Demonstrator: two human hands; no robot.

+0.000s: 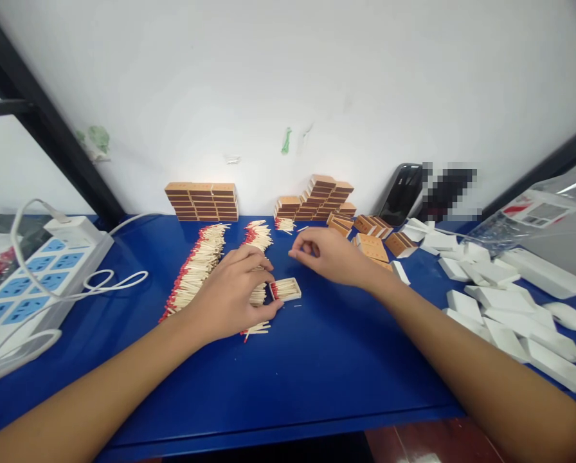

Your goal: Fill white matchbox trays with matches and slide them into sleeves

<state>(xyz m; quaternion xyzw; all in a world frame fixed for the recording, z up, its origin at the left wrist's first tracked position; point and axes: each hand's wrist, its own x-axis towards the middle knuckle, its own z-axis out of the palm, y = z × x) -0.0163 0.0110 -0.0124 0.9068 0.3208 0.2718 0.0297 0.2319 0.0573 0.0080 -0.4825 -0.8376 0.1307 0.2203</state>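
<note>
My left hand point(242, 286) is curled around the left end of a small white matchbox tray point(295, 289), thumb on the near side and fingers on the far side. Red-headed matches point(282, 289) lie inside the tray. Just beyond and to the right of it, my right hand point(329, 254) hovers with thumb and index finger pinched; whatever may be between them is too small to make out. A row of loose matches point(258, 235) runs partly under my left hand. Further left lies a longer row of matches point(198, 267), heads pointing left.
Stacked matchboxes point(201, 202) and a stepped matchbox pile point(317, 199) stand against the wall. Loose matchboxes point(372, 247) and many white trays point(504, 302) lie at right. A phone point(401, 193) leans on the wall. At left sits a power strip point(42, 283) with white cables.
</note>
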